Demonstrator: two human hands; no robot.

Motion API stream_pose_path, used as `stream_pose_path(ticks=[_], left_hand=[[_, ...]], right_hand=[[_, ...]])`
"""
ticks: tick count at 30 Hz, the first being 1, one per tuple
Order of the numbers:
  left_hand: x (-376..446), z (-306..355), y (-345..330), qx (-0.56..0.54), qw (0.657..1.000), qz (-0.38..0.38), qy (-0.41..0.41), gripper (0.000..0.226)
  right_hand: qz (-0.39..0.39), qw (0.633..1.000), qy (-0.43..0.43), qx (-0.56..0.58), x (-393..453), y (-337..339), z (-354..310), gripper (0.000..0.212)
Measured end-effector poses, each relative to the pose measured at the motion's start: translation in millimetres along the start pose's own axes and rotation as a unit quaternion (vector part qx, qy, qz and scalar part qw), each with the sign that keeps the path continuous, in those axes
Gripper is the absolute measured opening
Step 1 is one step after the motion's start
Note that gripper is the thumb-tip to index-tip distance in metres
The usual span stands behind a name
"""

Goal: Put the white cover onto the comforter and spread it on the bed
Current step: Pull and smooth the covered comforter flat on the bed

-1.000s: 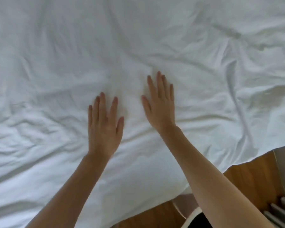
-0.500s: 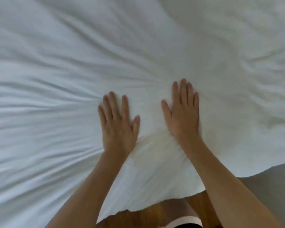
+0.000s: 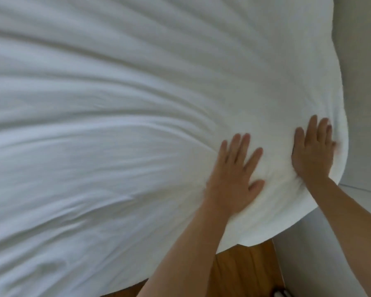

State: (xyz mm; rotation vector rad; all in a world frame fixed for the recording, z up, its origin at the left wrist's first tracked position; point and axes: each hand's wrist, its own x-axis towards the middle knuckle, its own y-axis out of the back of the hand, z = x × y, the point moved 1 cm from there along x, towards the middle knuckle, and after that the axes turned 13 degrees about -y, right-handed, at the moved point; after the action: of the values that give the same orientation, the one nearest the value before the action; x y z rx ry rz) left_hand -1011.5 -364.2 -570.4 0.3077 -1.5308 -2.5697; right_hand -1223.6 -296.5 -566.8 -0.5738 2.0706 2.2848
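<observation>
Nearest the camera, a strip of wood floor point(image 3: 242, 273) shows at the bottom edge, with a pale wall point(image 3: 321, 254) rising just to its right. Two bare forearms reach up from the lower edge onto the bed.

The left hand point(image 3: 234, 179) lies flat on the white cover point(image 3: 116, 146), palm down, fingers straight and slightly spread, thumb out to the right — it holds nothing, only presses the cloth. The right hand point(image 3: 313, 153) lies just beside it, also flat and palm down with straight fingers, close to the cover's right edge; its outer fingers are blurred, so how they lie at that edge cannot be told. Small puckers gather in the cloth between and under the two palms.

The cover fills nearly the whole view, spread over the bed, its near right corner hanging in a curve over the floor and wall. Long soft folds fan out from the hands toward the left and the far side — much of this is blurred. The comforter itself is not visible apart from the cover. At the far right, the wall runs up beside the cover's edge.
</observation>
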Motion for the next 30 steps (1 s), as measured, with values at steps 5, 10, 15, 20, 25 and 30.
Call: stream_pose_path(ticks=[5,10,15,20,25,30], left_hand=[[-53,51,-8,-0.007,0.960,-0.174,-0.218,0.058],[-121,42,43,-0.111,0.966,-0.162,-0.169,0.047],[-236,-16,107,-0.083,0.993,0.076,0.032,0.041],[-407,-134,139,0.004,0.940,0.084,0.331,0.052],[-552,-166,79,0.027,0.933,-0.093,0.346,0.077],[-619,-110,75,-0.065,0.924,-0.258,0.275,0.097]], right_hand=[[-0.059,0.985,-0.159,0.046,-18,0,27,0.070],[-0.126,0.952,-0.260,0.099,-63,26,9,0.062],[-0.027,0.995,-0.064,0.074,-186,61,-40,0.060],[-0.043,0.940,0.339,-0.005,-342,39,-164,0.060],[-0.217,0.885,0.379,-0.163,-503,-61,-199,0.078],[-0.310,0.856,0.334,-0.244,-570,-70,-132,0.077]])
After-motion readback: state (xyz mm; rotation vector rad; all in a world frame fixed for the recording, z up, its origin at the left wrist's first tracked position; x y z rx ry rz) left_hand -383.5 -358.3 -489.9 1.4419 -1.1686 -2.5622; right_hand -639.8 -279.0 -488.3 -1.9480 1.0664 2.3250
